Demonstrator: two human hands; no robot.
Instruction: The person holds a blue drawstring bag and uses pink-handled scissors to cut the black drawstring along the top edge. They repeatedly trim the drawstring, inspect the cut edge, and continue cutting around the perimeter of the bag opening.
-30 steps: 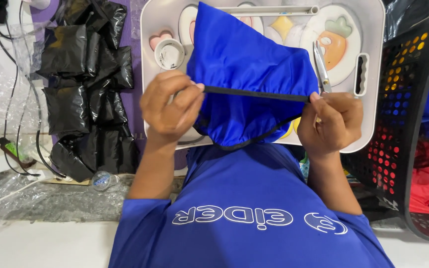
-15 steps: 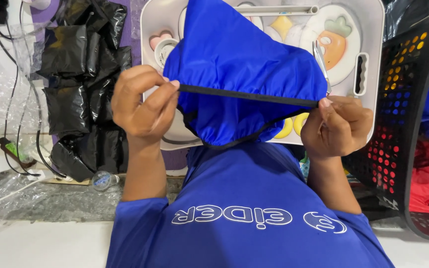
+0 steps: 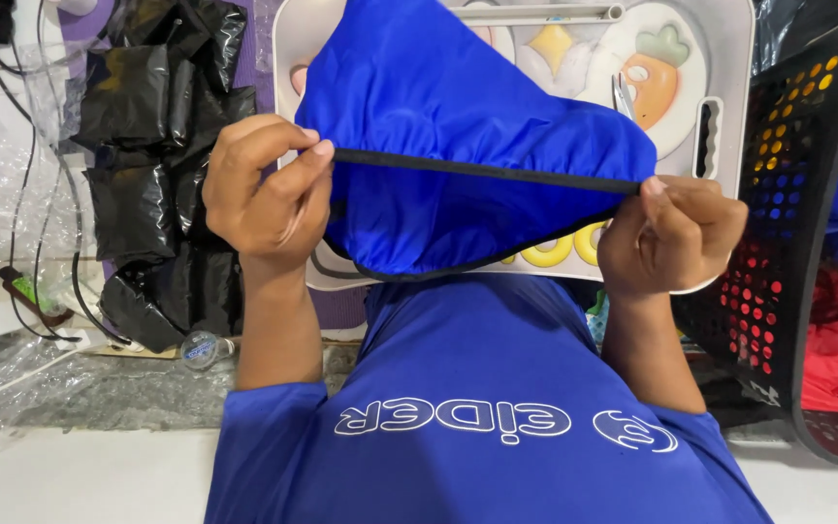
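Since the earlier frame the left hand (image 3: pixel 264 189) has slid further out to the left, so the black elastic edge (image 3: pixel 482 172) of the blue fabric pouch (image 3: pixel 458 116) is now pulled out longer and tighter between the two hands. Right hand (image 3: pixel 669 238) hasn't really budged.

Count-wise: one pouch, two hands on it, one white kids' tray (image 3: pixel 720 58) with cartoon shapes behind it, one black mesh basket (image 3: pixel 778 223) on the right, and a pile of black plastic bags (image 3: pixel 157 146) on the left, too bunched up to count.

Both hands are closed in a pinch on the elastic edge, thumb against fingers, one at each end. The pouch hangs between them, held up in front of the tray, opening facing the camera, above the person's blue shirt (image 3: pixel 477 388).
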